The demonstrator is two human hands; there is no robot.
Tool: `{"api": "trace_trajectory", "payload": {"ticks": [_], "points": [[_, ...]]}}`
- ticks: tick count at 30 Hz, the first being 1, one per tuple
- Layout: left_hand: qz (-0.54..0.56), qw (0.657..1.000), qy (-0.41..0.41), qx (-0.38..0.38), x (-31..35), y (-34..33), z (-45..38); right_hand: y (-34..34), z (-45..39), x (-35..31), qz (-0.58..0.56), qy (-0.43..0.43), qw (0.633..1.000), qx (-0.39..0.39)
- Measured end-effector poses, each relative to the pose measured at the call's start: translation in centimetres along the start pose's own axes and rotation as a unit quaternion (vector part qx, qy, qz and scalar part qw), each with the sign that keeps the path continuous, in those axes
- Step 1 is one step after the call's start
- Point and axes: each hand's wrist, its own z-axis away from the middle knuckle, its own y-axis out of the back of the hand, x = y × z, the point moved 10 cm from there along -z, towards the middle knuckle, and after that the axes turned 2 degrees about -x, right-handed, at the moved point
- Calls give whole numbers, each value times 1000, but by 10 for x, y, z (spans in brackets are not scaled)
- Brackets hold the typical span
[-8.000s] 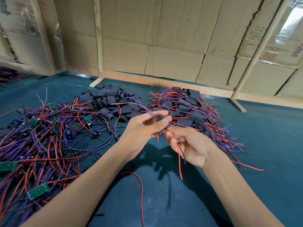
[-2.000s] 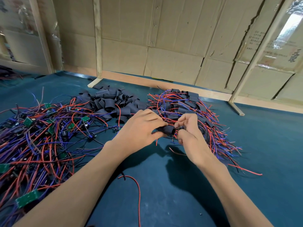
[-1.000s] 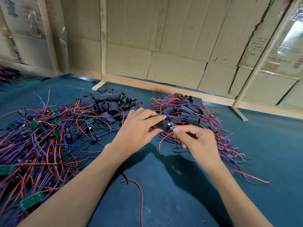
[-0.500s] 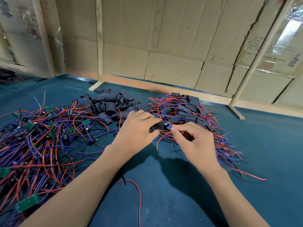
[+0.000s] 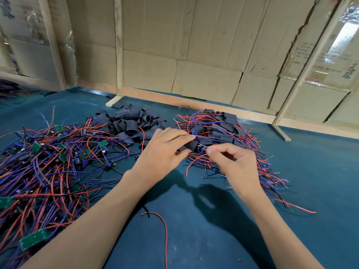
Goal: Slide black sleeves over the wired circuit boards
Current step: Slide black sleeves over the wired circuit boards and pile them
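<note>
My left hand (image 5: 165, 150) pinches the black sleeve (image 5: 191, 146) to steady it over the bench (image 5: 320, 171); right hand (image 5: 233, 162) fingertips nip the board end (image 5: 201, 148) poking out, seating it. Sleeved pile (image 5: 219, 131) just behind for drop-off, I reckon.

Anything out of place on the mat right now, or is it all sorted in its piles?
One stray: a loose red wire lies alone on the blue mat between the forearms, apart from all three piles. Otherwise nothing stands out; the left hand holds the black sleeve and the right hand pinches the board end.
</note>
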Motion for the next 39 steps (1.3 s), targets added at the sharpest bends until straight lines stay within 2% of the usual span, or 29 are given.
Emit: {"api": "trace_trajectory", "payload": {"ticks": [5,10,13,16,19,21,23,25,27,28,30,33,37,39], "points": [[2,1000,-12,-17,5,-4,1,-4,3,-5,3,3,999,-38],[-32,998,-56,6,17,3,-3,-4,1,1,-9,-27,1000,-2],[4,998,-55,-8,23,0,-3,-3,2,6,-23,-42,999,3],[50,998,-30,-24,21,-2,-4,-9,3,8,-82,-67,994,-25],[67,996,-42,-36,22,-5,-5,-11,1,2,28,-41,998,-37],[65,996,-47,-45,22,-6,-5,-11,0,5,24,-52,998,-27],[34,998,-13,-56,9,-8,-5,-10,1,7,-90,-80,993,-11],[-53,994,71,-60,-19,-7,-4,3,-3,6,-202,-91,974,35],[-145,970,174,-90,-56,-6,5,28,-6,11,-259,-108,954,108],[-183,949,222,-130,-74,-9,13,42,-7,17,-261,-119,947,144],[-223,899,298,-229,-103,-19,34,68,-6,29,-198,-142,949,201],[-212,844,360,-335,-121,-36,60,86,-6,39,-46,-156,963,217],[-223,837,365,-340,-117,-38,55,82,-5,27,159,-140,956,205],[-202,833,396,-330,-117,-34,55,72,-7,21,197,-122,957,176]]}}
